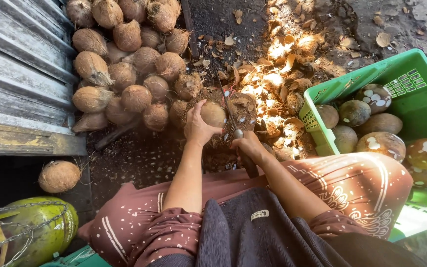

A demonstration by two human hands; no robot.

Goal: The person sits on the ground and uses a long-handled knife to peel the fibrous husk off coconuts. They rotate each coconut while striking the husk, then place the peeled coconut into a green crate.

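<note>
My left hand (198,127) grips a brown husked coconut (214,113), holding it down on a fibre-covered block (240,106). A long knife (226,99) is held by its handle in my right hand (248,146). Its blade points away from me and lies along the right side of the coconut. Both forearms reach forward over my lap, which is covered in brown patterned cloth.
A heap of several hairy brown coconuts (129,64) lies at the left against a corrugated metal sheet (16,74). A green plastic crate (411,84) at the right holds several peeled coconuts. Shell chips (282,54) litter the ground ahead. One coconut (59,176) lies apart at the left.
</note>
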